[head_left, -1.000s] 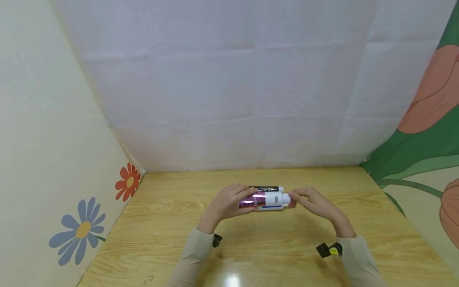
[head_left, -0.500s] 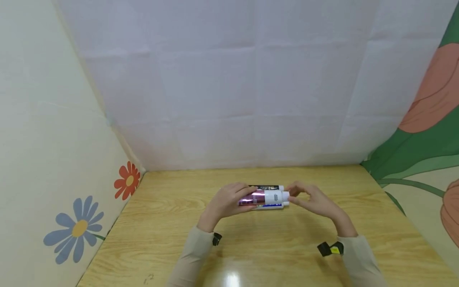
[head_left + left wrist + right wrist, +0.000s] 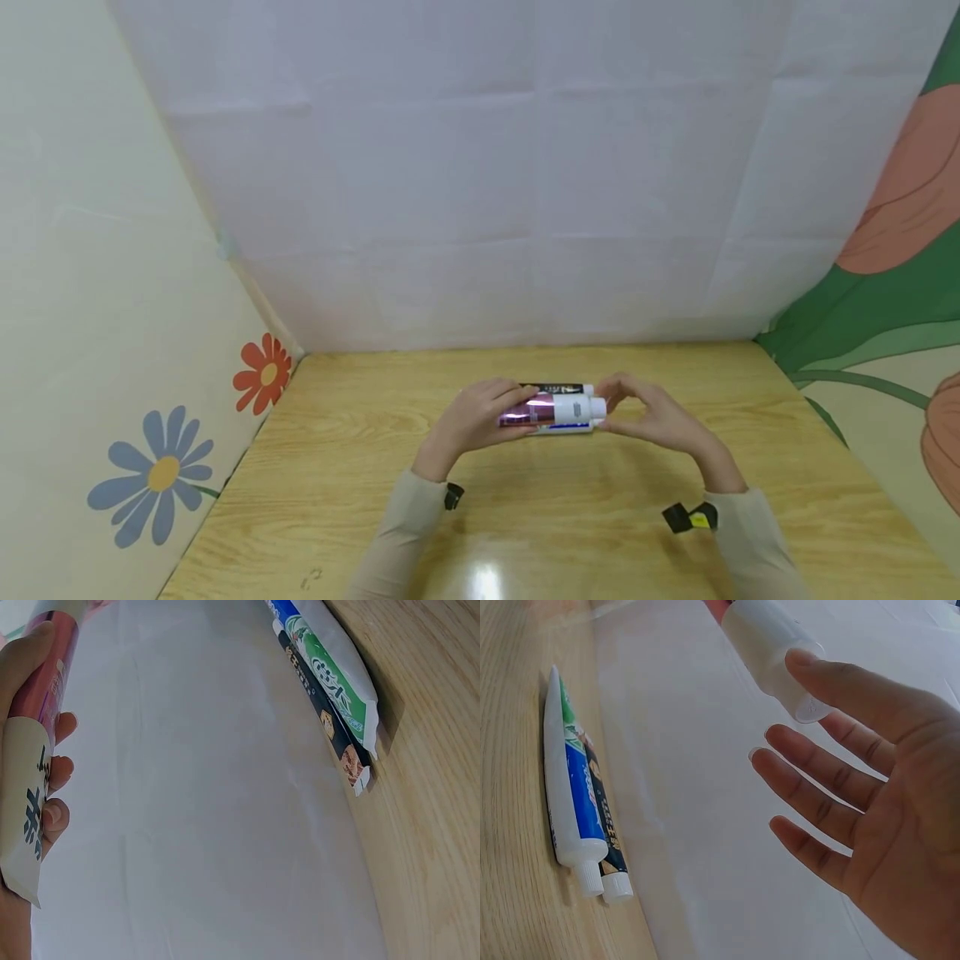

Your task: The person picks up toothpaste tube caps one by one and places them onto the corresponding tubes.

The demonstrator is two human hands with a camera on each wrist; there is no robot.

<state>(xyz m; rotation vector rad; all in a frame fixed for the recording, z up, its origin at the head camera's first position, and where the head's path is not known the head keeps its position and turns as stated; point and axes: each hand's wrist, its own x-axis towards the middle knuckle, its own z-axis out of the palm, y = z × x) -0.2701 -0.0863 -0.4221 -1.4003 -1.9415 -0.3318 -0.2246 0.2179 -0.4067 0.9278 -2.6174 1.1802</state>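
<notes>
My left hand (image 3: 472,412) grips a pink-and-white toothpaste tube (image 3: 536,410), held level above the table with its cap end to the right. In the left wrist view its fingers curl round the tube (image 3: 26,787). My right hand (image 3: 660,417) is at the tube's white cap (image 3: 806,701), thumb on the near side and index finger passing behind it; the other fingers are spread. Below and behind lie two more toothpaste tubes side by side: a white, blue and green one (image 3: 585,795) and a black one (image 3: 607,817), both capped.
The tubes lie on a wood-grain table (image 3: 360,450). A white cloth (image 3: 450,208) hangs along the back edge. Painted walls with flowers (image 3: 163,475) stand on both sides. Dark wrist cameras (image 3: 677,518) sit by the sleeves.
The right fingers, closed together on the cap at first, have spread wider round it, the index finger rising. The left hand keeps hold of the tube almost unmoved.
</notes>
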